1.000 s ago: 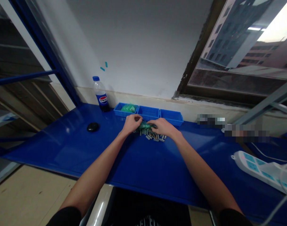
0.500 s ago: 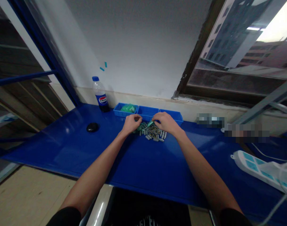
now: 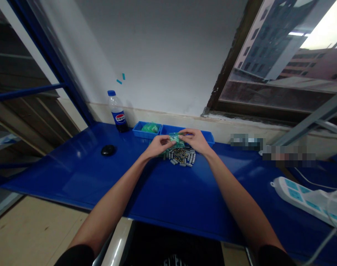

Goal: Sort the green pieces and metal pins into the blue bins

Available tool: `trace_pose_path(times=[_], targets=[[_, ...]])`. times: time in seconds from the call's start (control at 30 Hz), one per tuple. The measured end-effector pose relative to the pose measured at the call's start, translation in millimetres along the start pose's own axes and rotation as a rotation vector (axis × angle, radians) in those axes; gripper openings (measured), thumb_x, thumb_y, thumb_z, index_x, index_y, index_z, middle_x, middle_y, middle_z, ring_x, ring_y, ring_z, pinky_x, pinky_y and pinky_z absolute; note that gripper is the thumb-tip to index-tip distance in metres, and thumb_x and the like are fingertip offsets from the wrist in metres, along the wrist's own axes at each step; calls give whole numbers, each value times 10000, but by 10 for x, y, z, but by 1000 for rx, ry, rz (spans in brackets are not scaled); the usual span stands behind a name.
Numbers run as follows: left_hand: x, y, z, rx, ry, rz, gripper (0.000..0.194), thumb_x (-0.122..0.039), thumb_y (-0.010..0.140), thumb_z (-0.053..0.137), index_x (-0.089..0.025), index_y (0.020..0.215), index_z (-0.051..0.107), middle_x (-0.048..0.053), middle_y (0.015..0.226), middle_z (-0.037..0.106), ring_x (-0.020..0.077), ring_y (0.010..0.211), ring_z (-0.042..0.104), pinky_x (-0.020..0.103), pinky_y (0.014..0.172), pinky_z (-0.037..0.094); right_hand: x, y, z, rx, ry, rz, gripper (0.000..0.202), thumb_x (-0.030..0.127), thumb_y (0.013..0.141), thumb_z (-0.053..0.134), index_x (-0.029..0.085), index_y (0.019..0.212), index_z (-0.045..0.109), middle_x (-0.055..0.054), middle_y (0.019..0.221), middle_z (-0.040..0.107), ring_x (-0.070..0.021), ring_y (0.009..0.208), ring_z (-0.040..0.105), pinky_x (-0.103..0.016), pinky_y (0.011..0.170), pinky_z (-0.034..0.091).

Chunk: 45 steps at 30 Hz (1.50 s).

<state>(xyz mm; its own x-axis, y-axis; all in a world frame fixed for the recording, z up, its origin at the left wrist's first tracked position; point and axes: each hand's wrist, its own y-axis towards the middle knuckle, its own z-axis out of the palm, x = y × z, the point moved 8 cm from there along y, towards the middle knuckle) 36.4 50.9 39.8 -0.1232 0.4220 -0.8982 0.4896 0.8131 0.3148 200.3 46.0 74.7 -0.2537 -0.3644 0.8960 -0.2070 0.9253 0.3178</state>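
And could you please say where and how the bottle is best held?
I'd probably hold the bottle around its label, coming from the front left: it stands upright, the wall lies behind, and a tray sits close on its right.

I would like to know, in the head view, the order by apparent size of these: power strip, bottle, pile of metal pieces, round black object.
1. White power strip: largest, even cut by the frame.
2. Bottle and pile of metal pieces: too alike in area to rank.
3. Round black object: smallest.

A capped bottle [image 3: 117,112] stands behind a black object [image 3: 107,150], a white power strip [image 3: 309,200] far right.
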Motion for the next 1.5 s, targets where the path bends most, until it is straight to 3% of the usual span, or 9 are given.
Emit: trace_pose_path(times=[0.33,0.7,0.9,1.03,1.17,1.23,1.33,1.4,1.5], targets=[[-19,-3,-47,-18,2,-53,502,-581,908,632,-152,649,606,20,638,642,118,604,565,243,611,416,-182,-1,40,-61,125,139,391,439,754,829,174,1027,739,-25,764,711,-164,658,678,-299,623,592],[452,-6,-386,-386,-218,-299,520,-645,730,759,-157,601,633,66,658,696,115,561,577,241,587,453,-415,-28,47,-13,51,282,220,332,868,748,166,1011,729,-88,809,780,-168,707,742,-230,589,564],[400,-16,-386,-384,-156,-269,532,-664,750,731,-148,641,661,72,679,712,131,598,598,243,581,429,-336,10,114,6,-125,127,275,354,843,751,181,1056,738,-82,850,783,-204,770,749,-326,732,606],[344,28,-362,-308,-141,-176,533,-675,790,687,-150,697,668,49,683,705,136,605,591,248,596,438,-201,151,358,-5,21,59,574,392,782,809,211,1304,653,-89,1055,782,-199,857,752,-358,837,609],[317,20,-461,-284,-36,-138,543,-664,883,581,-156,712,669,40,675,692,152,605,598,259,605,454,-272,447,574,-84,196,131,636,466,704,854,174,1234,659,-44,813,773,-196,692,724,-368,755,620],[305,-34,-610,-350,148,-130,542,-625,940,521,-162,705,677,44,670,690,168,625,613,271,646,467,-269,624,605,-153,129,100,560,445,719,835,174,1183,681,-30,759,760,-206,668,716,-375,743,614],[285,-204,-946,-587,479,-139,411,-509,964,539,-178,795,716,59,742,719,200,712,653,284,718,471,-88,840,674,-221,-170,-79,240,329,830,731,194,1028,732,-74,933,790,-245,872,748,-383,862,588],[319,-322,-1126,-705,583,-172,263,-398,947,573,-192,964,736,67,821,739,216,775,676,292,758,475,63,932,859,-164,-458,-210,174,235,891,644,210,1030,747,-96,1062,787,-269,1011,728,-399,953,545],[406,-424,-1278,-767,641,-227,294,-280,915,575,-201,1166,706,77,876,740,233,814,679,306,787,482,108,1034,1248,41,-758,-301,278,139,922,561,198,1118,748,-138,1153,771,-292,1094,698,-393,1004,497]])
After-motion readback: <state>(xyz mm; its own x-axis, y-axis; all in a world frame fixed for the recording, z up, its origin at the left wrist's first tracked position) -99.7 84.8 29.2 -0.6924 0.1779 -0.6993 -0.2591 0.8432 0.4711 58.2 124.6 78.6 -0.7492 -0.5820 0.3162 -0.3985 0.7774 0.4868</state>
